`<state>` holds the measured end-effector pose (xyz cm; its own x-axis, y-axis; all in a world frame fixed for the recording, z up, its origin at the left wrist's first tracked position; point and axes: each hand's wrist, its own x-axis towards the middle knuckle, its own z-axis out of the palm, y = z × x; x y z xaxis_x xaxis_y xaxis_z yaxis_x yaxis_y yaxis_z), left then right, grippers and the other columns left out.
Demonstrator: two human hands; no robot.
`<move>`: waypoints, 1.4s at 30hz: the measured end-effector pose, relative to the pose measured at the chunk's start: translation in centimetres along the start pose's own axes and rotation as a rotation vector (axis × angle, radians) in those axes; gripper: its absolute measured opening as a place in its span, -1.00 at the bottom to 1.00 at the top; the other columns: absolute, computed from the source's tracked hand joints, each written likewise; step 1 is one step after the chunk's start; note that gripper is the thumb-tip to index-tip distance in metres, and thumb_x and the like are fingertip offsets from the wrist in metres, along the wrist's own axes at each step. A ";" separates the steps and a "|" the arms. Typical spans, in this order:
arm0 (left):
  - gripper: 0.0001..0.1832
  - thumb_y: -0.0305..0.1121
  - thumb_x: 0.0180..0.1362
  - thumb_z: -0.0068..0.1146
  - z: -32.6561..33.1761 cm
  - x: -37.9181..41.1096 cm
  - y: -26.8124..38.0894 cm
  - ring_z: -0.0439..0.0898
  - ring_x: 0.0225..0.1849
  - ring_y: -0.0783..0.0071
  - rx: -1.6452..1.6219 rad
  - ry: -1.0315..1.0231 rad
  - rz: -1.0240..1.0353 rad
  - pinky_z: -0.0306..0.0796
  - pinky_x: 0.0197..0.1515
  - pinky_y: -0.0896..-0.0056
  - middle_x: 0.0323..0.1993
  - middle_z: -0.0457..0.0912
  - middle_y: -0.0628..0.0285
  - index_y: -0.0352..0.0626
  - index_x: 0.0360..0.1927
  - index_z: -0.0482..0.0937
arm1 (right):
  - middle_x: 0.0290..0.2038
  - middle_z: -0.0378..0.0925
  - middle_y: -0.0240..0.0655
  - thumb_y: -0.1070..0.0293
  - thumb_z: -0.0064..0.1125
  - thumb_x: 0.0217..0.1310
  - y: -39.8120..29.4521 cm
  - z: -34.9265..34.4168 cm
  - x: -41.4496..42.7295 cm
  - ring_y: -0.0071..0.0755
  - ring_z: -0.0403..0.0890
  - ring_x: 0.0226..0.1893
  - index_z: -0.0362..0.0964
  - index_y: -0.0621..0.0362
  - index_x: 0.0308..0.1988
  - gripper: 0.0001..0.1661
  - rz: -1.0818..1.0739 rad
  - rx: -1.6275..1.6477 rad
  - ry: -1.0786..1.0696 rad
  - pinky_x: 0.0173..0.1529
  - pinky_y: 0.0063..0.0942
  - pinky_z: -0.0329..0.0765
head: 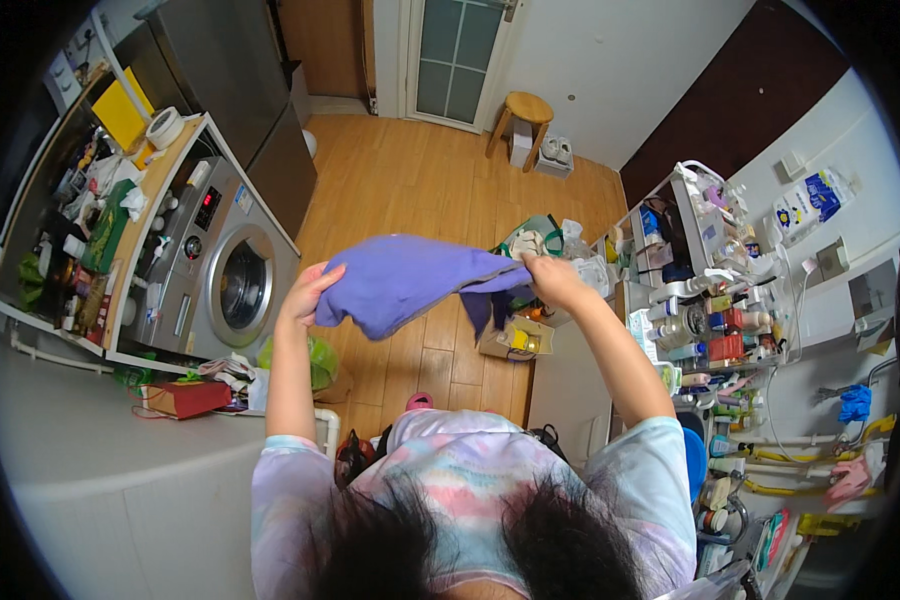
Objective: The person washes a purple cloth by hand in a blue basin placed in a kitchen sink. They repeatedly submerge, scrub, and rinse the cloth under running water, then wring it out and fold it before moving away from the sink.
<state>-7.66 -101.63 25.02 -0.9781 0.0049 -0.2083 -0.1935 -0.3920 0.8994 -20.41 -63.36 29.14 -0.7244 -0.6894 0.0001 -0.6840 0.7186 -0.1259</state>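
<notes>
A purple cloth with a grey edge is stretched in the air between my two hands, above the wooden floor. My left hand grips its rounded left end, thumb on top. At the narrower right end, my right hand is closed on the gathered fabric. Part of the cloth hangs down in a point beside my right hand. Whether it is a garment or a plain cloth cannot be told.
A front-loading washing machine stands at left under a cluttered shelf. Crowded bottles fill a rack at right. An open cardboard box lies below the cloth's right end. A wooden stool stands near the far door.
</notes>
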 end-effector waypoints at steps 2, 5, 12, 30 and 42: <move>-0.63 -0.28 0.13 0.12 -0.3 0.1 -0.8 0.56 -0.25 0.54 0.096 0.004 -0.056 0.42 -0.16 0.54 -0.23 0.59 0.17 -0.41 -0.13 0.49 | -0.43 0.58 -0.12 0.43 0.02 -0.05 0.1 0.5 0.4 -0.16 0.63 -0.40 0.50 0.17 -0.39 -0.84 0.015 -0.265 -0.031 -0.36 -0.31 0.53; -0.50 -0.11 0.09 0.15 -3.6 0.7 -3.4 0.56 -0.24 0.43 0.459 0.112 -0.161 0.42 -0.11 0.46 -0.23 0.60 0.11 -0.41 -0.12 0.49 | -0.57 0.58 -0.22 0.38 0.04 -0.08 -1.4 -0.6 1.2 -0.28 0.64 -0.54 0.55 0.07 -0.59 -0.84 -0.047 -0.431 0.054 -0.48 -0.40 0.53; -0.50 -0.08 0.26 -0.14 8.5 1.7 -8.6 0.17 0.24 0.18 0.861 0.120 0.401 0.06 0.26 0.26 0.17 0.24 0.05 -0.22 0.14 0.29 | -0.59 0.56 -0.25 0.35 -0.01 -0.05 -5.4 -1.3 1.9 -0.27 0.62 -0.54 0.44 0.08 -0.55 -0.88 -0.420 -0.271 0.164 -0.45 -0.38 0.49; -0.61 -0.11 0.33 -0.27 12.2 6.3 -14.5 0.36 -0.36 0.60 0.033 0.591 0.328 0.33 -0.25 0.47 -0.38 0.48 0.39 -0.16 -0.36 0.51 | -0.45 0.45 -0.36 0.40 0.01 -0.10 2.1 -0.1 -1.7 -0.33 0.47 -0.33 0.38 0.11 -0.44 -0.89 -0.548 -0.221 0.185 -0.20 -0.42 0.38; -0.43 0.01 0.31 -0.33 1.5 3.1 -6.4 0.35 0.16 0.24 -0.431 0.316 0.389 0.17 0.24 0.18 0.13 0.38 0.10 -0.29 0.13 0.30 | -0.34 0.46 -0.33 0.38 -0.01 -0.05 2.5 -1.5 -2.5 -0.37 0.50 -0.39 0.34 0.02 0.01 -0.50 -0.543 -0.361 0.343 -0.30 -0.47 0.39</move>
<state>-9.59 -97.77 19.19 -0.8880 -0.4558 -0.0614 0.2816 -0.6444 0.7109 -20.44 -59.75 30.29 -0.2212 -0.9320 0.2871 -0.8972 0.3099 0.3148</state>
